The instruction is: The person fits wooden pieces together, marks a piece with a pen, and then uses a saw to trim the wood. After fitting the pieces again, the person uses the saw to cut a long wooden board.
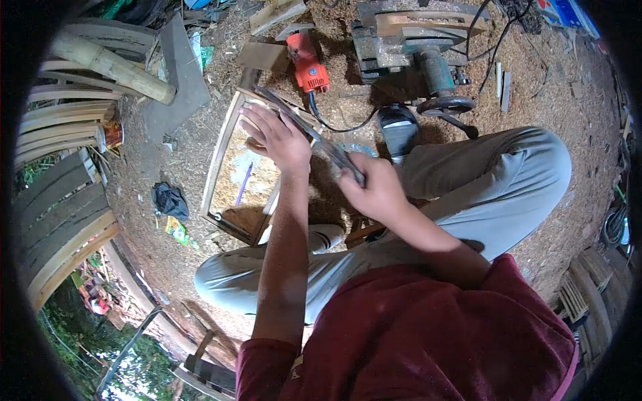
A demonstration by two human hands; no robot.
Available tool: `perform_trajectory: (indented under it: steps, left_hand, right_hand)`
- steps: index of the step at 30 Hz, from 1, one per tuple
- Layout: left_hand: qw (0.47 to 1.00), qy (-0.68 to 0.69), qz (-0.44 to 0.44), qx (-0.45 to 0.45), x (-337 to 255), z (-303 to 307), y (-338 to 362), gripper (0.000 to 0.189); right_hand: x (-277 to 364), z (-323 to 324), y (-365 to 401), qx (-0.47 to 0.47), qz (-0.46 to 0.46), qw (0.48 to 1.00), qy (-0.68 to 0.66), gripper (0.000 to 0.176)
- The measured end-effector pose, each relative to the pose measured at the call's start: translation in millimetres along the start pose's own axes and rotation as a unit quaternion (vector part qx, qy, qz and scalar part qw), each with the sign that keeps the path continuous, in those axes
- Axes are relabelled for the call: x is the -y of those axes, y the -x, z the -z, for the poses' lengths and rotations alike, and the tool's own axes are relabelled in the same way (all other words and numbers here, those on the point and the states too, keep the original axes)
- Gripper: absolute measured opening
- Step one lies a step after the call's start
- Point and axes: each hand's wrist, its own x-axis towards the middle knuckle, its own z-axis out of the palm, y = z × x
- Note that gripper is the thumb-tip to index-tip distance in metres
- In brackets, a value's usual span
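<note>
My right hand is wrapped round the near end of a long, narrow dark tool, which slants up and left over a wooden frame. Its exact kind is not clear. My left hand lies over the frame's upper part beside the tool, fingers stretched out and thumb near the tool's edge. A small wooden piece under those fingers is partly hidden. Inside the frame, a purple stick like a pencil lies on the sawdust. A thin metal tool rests at the frame's lower corner.
An orange power tool with a black cord lies beyond the frame. A heavy vise-like machine with a handwheel stands at upper right. Curved wooden slats and a bamboo pole are at left, near a black plastic bag.
</note>
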Motion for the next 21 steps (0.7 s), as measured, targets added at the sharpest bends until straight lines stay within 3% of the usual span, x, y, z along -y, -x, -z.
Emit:
perform_trajectory:
  steps: [16, 21]
  left_hand:
    - [1.000, 0.009, -0.027, -0.011, 1.3, -2.4, -0.5, 0.068]
    - [0.999, -0.021, 0.012, 0.029, -7.2, 7.9, -1.1, 0.070]
  right_hand:
    - [1.6, 8.8, 4.4, 0.009, -0.021, 1.000, 0.015, 0.028]
    - [2.0, -1.1, -8.9, -0.001, 0.007, 0.999, 0.032, 0.028]
